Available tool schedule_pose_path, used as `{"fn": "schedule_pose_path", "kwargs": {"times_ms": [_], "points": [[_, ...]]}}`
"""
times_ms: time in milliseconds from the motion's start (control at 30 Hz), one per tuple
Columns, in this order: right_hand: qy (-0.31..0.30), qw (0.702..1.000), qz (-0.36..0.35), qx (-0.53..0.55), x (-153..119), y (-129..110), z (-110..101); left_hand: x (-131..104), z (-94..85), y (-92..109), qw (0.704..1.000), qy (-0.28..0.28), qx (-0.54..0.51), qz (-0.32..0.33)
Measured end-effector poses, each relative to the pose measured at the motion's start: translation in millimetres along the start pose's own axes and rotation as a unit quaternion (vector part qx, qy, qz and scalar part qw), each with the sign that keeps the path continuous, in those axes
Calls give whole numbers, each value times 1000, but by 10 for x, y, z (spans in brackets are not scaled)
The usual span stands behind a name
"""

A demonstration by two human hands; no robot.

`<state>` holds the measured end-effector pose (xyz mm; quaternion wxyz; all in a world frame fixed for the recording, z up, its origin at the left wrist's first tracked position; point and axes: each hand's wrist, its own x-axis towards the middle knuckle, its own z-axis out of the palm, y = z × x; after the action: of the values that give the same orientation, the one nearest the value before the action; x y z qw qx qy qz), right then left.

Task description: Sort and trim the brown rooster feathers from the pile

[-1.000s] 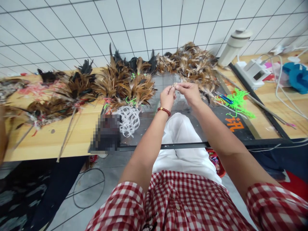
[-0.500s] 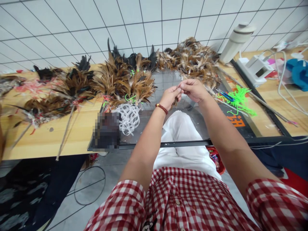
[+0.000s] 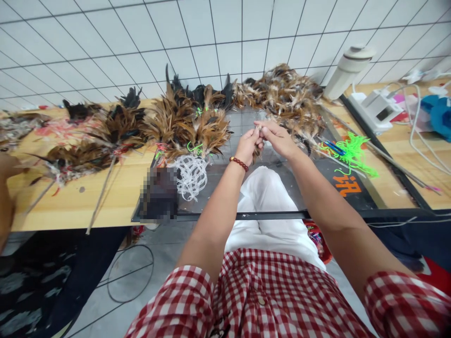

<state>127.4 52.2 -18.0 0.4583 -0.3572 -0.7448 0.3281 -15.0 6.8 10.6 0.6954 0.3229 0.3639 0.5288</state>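
My left hand [image 3: 248, 147], with a beaded bracelet on its wrist, is closed around a small bunch of brown feathers [image 3: 258, 154] whose tips poke out below the fingers. Against it, my right hand [image 3: 281, 142] has its fingers pinched at the pale upper end of the same bunch. Both hands are over the glass panel, touching each other. Behind the left hand sit tied bundles of brown and black feathers [image 3: 207, 129]. A loose heap of brown feathers [image 3: 291, 94] lies beyond the right hand.
White strips [image 3: 191, 176] lie coiled left of my arm. Right are bright green strings [image 3: 354, 152], a blue pen-like tool [image 3: 334, 148], a thin stick [image 3: 394, 164], a pale bottle [image 3: 348, 72] and a power strip [image 3: 375, 110]. Feather dusters [image 3: 105, 183] lie left; a person's arm [image 3: 7, 188] shows there.
My hands stay together, with the right fingers now closer over the left thumb. The view has tipped up slightly, and another person's arm has come in at the left edge.
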Motion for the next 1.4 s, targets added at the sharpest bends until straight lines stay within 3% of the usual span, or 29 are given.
{"fn": "schedule_pose_path", "kwargs": {"times_ms": [100,300,500,700,967,1100,1300,1400], "points": [[4,1000,11,9,5,44,-4,14,5,-7,1000,4,2,14],[118,985,70,108,25,112,-17,54,28,-57,997,45,44,51],[47,975,105,193,-12,-28,52,71,1,-70,998,40,18,53],[65,954,156,249,-7,-160,104,54,-14,-84,992,30,108,65],[62,948,120,290,1,-171,42,25,-59,-19,993,-50,103,-8],[53,953,133,268,12,-156,35,59,-80,-44,993,-26,111,19],[111,953,144,241,11,-107,-21,90,-86,-45,997,23,41,57],[89,952,144,254,3,-89,42,105,-83,-53,997,21,41,68]]}}
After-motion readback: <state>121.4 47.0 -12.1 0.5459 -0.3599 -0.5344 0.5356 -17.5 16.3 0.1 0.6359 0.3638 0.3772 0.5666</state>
